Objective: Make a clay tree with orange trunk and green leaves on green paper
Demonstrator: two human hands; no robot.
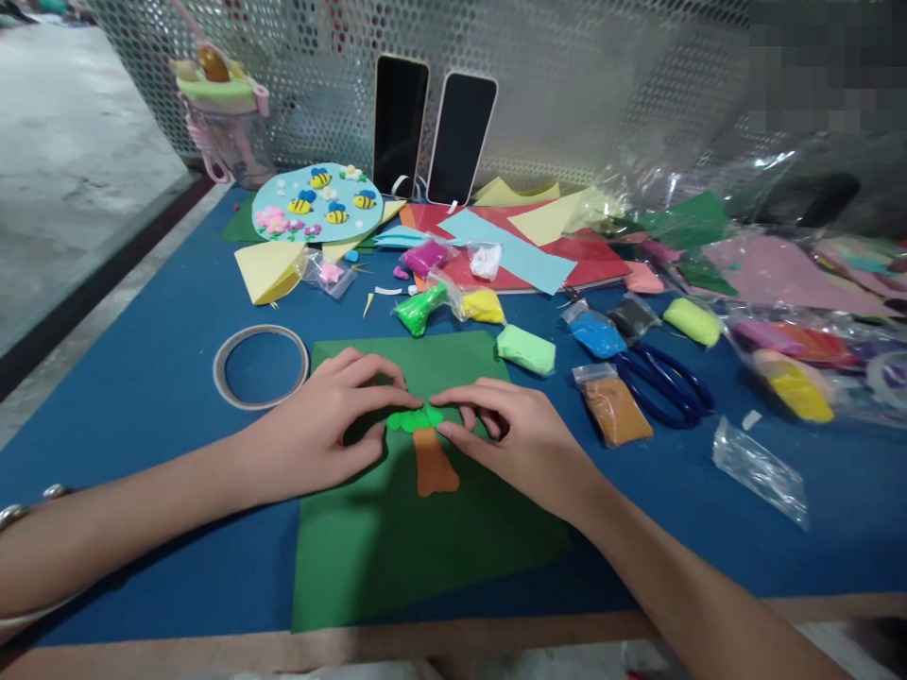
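A dark green sheet [354,557] lies on the blue table, with a brown trunk-shaped piece [434,465] on it. Across the top of the trunk runs a row of bright green clay lumps [407,420]. My left hand [340,416] rests at the left of this row, its index fingertip touching the clay and its fingers apart. From the right, my right hand [506,425] has thumb and index finger close around the row's right end, on a bit of green clay. Fingertips partly cover the clay.
Left of the sheet is a tape roll [219,368]. Blue scissors [666,387] and an orange-brown clay packet [615,408] lie right. Behind are clay packets, coloured paper, a bee-decorated disc [318,203], two phones [401,123] and a lidded cup [231,132].
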